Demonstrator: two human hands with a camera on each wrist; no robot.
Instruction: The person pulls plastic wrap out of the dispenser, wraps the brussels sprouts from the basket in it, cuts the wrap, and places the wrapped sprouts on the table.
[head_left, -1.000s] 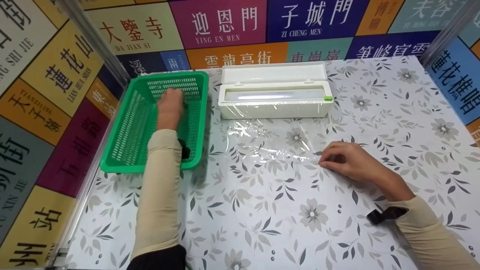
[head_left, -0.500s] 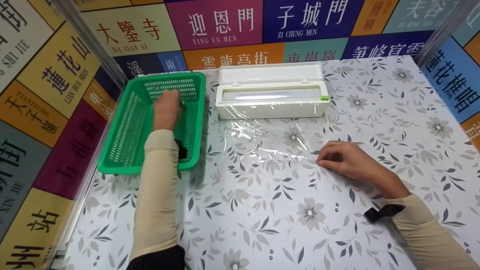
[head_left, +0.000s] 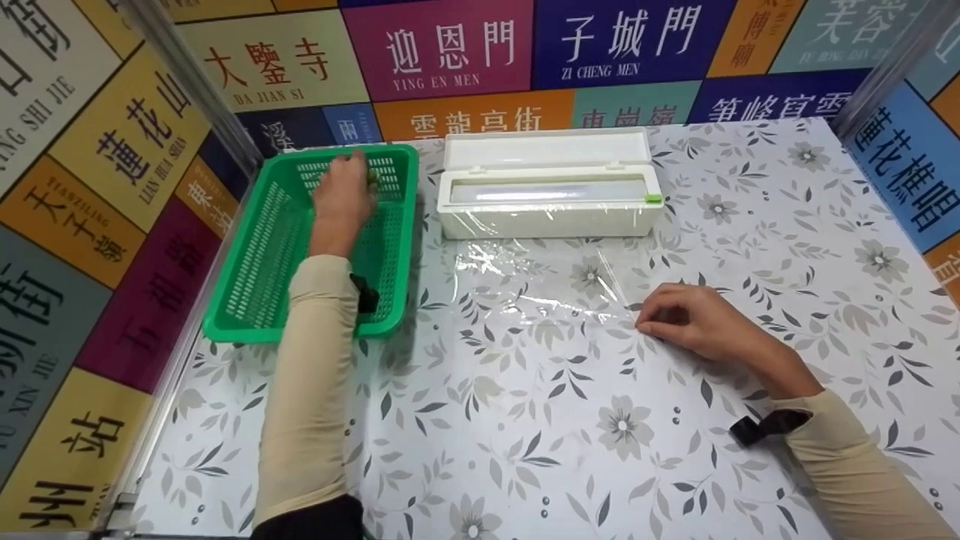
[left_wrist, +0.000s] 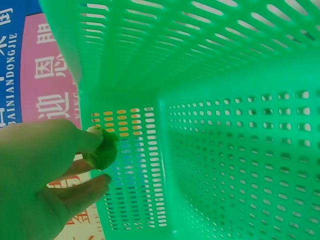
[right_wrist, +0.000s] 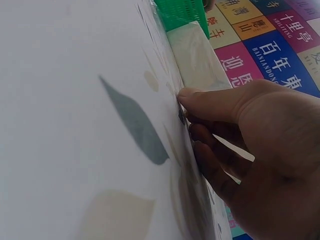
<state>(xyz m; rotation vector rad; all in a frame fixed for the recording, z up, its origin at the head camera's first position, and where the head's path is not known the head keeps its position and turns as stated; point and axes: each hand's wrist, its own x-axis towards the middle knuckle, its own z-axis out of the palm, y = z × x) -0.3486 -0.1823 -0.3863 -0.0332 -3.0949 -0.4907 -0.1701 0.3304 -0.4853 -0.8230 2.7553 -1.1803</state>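
Perhaps the round green item (left_wrist: pixel 104 154), fingertip-pinched by the left hand (head_left: pixel 343 199) over the perforated green plastic basket (head_left: pixel 244 334), could slip; tugging could crease the clear plastic film (head_left: pixel 525 289) the right hand (head_left: pixel 697 322) pinches.

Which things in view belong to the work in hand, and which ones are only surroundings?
Likely in use:
green item, held by the left hand
green basket, beneath that hand
clear film, its corner pinched by the right hand
white box, lid open, with the film drawn out

Probably only surroundings:
printed wall panels
black wrist devices
floral tabletop, merely the support
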